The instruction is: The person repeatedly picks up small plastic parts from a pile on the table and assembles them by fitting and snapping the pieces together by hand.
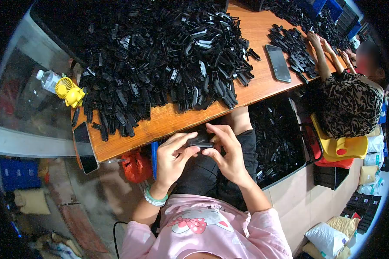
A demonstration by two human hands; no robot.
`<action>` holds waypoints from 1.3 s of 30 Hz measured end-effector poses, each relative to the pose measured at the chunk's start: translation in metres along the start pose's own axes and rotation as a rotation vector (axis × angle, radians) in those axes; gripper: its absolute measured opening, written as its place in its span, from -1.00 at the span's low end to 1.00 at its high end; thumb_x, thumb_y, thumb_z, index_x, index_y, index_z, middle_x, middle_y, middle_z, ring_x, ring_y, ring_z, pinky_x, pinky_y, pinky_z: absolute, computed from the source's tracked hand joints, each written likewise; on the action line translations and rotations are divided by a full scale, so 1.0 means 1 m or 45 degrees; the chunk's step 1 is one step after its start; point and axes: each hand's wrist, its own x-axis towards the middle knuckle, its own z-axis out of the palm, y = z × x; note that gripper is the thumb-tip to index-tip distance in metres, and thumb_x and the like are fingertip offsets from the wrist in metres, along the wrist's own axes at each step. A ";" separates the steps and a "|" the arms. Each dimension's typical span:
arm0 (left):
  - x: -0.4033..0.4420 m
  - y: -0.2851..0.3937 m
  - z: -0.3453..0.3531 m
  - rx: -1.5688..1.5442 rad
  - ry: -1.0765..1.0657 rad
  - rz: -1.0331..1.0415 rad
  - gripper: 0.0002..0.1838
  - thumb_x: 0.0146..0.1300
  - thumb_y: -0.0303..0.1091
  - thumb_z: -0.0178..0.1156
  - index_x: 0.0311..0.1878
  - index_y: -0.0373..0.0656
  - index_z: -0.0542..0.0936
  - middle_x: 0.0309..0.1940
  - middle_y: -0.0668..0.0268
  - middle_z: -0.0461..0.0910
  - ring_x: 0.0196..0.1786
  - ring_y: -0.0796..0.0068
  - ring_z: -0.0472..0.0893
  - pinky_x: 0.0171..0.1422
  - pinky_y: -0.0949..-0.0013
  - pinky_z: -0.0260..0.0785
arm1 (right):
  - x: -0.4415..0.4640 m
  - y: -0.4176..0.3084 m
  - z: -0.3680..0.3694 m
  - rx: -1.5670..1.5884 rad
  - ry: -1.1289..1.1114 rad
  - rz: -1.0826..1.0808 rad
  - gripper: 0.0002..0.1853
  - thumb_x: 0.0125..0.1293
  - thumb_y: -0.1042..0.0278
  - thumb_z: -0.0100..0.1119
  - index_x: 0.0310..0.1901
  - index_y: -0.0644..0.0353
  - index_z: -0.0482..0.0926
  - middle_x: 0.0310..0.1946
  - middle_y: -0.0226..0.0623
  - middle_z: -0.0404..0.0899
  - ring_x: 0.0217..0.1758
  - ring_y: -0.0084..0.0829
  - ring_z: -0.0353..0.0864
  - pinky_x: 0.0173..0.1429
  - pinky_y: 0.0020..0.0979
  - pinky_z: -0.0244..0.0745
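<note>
while large heap of black plastic parts (pixel 160 56) covers much of orange-brown wooden tabletop (pixel 259 90), person's left hand (pixel 173 157) and right hand (pixel 227 151) pinch small elongated black plastic piece (pixel 201 140), one at each end. piece held above black cloth shorts (pixel 203 175), near tabletop edge. pale green bracelet (pixel 154 198) around left wrist. dark-screened rectangular phone (pixel 278 63) lies on tabletop beside smaller spread of black parts (pixel 291 47).

1. I stand, it seems, in an assembly workshop.
2. On the wooden table (pixel 257 32) lie big heaps of black plastic parts (pixel 160 60).
3. A co-worker (pixel 352 103) reaches to such parts too.
4. On the floor (pixel 289 203) are bulging sacks (pixel 326 239) and black crates (pixel 363 211).
</note>
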 end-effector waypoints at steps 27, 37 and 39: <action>0.056 -0.044 -0.027 1.066 0.267 0.290 -0.81 0.10 -0.42 0.30 -0.38 -0.27 0.46 -0.48 0.17 0.48 -0.51 0.27 0.48 -0.40 0.28 0.32 | 0.055 0.047 0.018 -0.844 0.171 -0.208 -0.67 0.08 0.40 0.26 -0.09 0.19 0.46 -0.32 -0.15 0.43 -0.30 -0.09 0.51 -0.27 -0.18 0.44; 0.030 -0.036 -0.012 0.636 0.213 0.137 -0.76 0.11 -0.50 0.27 -0.15 -0.35 0.53 -0.45 0.26 0.43 -0.57 0.50 0.39 -0.48 0.47 0.29 | 0.050 0.056 0.031 -0.871 0.312 -0.194 -0.65 0.06 0.41 0.27 -0.12 0.25 0.40 -0.32 -0.10 0.42 -0.26 -0.06 0.46 -0.24 -0.16 0.38; 0.028 -0.035 -0.011 0.595 0.198 0.125 -0.76 0.12 -0.50 0.27 -0.15 -0.34 0.53 -0.44 0.26 0.45 -0.56 0.53 0.40 -0.48 0.49 0.29 | 0.054 0.055 0.035 -0.838 0.352 -0.223 -0.65 0.07 0.44 0.25 -0.10 0.25 0.40 -0.32 -0.09 0.43 -0.26 -0.05 0.46 -0.23 -0.16 0.38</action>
